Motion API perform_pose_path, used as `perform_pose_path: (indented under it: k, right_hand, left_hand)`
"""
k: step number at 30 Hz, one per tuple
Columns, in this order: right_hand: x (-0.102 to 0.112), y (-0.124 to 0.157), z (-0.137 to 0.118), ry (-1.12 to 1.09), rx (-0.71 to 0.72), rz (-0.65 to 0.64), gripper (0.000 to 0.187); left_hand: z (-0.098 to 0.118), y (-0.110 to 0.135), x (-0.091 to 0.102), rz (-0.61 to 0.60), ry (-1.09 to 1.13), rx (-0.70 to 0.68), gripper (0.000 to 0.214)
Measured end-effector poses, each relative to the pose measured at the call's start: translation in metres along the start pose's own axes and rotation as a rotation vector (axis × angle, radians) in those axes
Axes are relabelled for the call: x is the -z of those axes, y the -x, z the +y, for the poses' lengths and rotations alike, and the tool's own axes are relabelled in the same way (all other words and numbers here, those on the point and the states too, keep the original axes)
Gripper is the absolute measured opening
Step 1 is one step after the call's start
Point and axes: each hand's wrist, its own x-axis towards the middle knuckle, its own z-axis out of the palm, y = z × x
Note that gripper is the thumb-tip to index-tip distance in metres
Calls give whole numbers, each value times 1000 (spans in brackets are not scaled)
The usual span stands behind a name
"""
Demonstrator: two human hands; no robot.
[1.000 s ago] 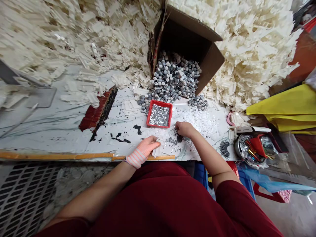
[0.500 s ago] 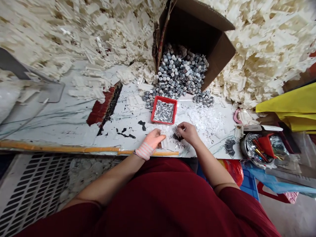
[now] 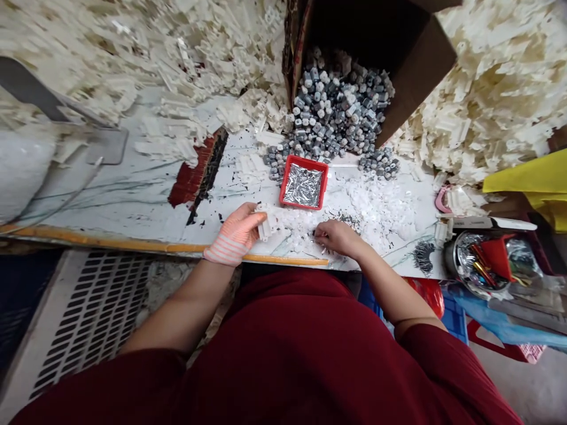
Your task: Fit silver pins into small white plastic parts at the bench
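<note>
1. A dark red short-sleeved top (image 3: 266, 360) is worn, its loose cloth filling the bottom of the view.
2. The left sleeve (image 3: 137, 383) and right sleeve (image 3: 443, 372) are seen ending above the elbows.
3. A thin peach-pink glove (image 3: 234, 227) is worn on the left hand (image 3: 237, 227).
4. Its cuff (image 3: 224, 251) is banded in pink and white stripes.
5. The right hand (image 3: 339, 237) is left uncovered.

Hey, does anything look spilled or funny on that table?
Yes! The cardboard box is tipped on its side, and lots of little grey pieces have tumbled out onto the white bench, which looks like a spill.
</note>
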Motion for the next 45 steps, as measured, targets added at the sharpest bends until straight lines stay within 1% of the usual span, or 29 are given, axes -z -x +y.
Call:
perform_pose_path:
  k: [2, 4, 6, 7, 8, 11, 13, 15, 17, 19, 20, 22, 23, 25, 27, 30, 33, 37, 39, 41, 43, 45]
  right_hand:
    - [-5, -8, -16, 24, 69, 7, 10]
    - [-10, -17, -34, 56, 226, 2, 11]
    - [-13, -27, -53, 143, 376, -35, 15]
    - [-15, -32, -62, 206, 407, -64, 17]
    - [-16, -37, -70, 274, 406, -96, 19]
    - [-19, -48, -84, 413, 348, -185, 22]
    - [-19, -50, -80, 398, 351, -187, 21]
    - [-17, -46, -66, 279, 353, -107, 18]
    - [-12, -37, -47, 42, 257, 68, 14]
    - [-6, -25, -31, -278, 98, 252, 13]
    - [-4, -20, -26, -433, 36, 314, 15]
    - [0, -10, -21, -645, -12, 371, 21]
    - [1, -7, -22, -685, -14, 382, 22]
    - [1, -3, -25, -658, -18, 403, 20]
    - [0, -3, -28, -596, -18, 414, 17]
    - [-1, -4, -30, -604, -16, 396, 18]
    - [-1, -3, -31, -615, -13, 374, 20]
    - [-1, 1, -36, -460, -41, 388, 15]
    - [-3, 3, -38, -427, -65, 404, 14]
    - [-7, 4, -39, -451, -86, 426, 14]
    - [-13, 3, -37, -564, -100, 420, 15]
    - [-19, 3, -31, -761, -99, 338, 19]
  left_hand:
    - [-2, 3, 6, 14, -3, -9, 28]
    - [-3, 7, 10, 40, 14, -22, 30]
    - [-2, 9, 12, 61, 21, -33, 30]
    - [-1, 11, 13, 69, 17, -41, 29]
    - [0, 12, 13, 75, 9, -46, 29]
    - [-1, 13, 15, 80, -27, -38, 31]
    - [-9, 12, 13, 60, -30, -21, 33]
    - [-21, 10, 8, 36, -7, -9, 34]
    - [-34, 8, -2, 1, -8, 20, 34]
    - [-46, 6, -16, -49, -55, 51, 33]
    - [-50, 5, -23, -76, -81, 58, 31]
    - [-57, 2, -35, -120, -113, 52, 30]
    - [-58, 1, -40, -135, -120, 44, 29]
    - [-60, 0, -46, -148, -128, 36, 30]
    - [-59, 0, -48, -135, -136, 38, 31]
    - [-57, 1, -46, -119, -159, 31, 29]
    - [-56, 2, -43, -132, -175, 9, 26]
    - [-54, 1, -42, -152, -204, 32, 26]
    - [-52, 2, -44, -158, -214, 42, 26]
    - [-50, 4, -45, -161, -193, 55, 27]
    - [-48, 7, -46, -159, -174, 67, 28]
    - [-48, 10, -45, -166, -183, 69, 29]
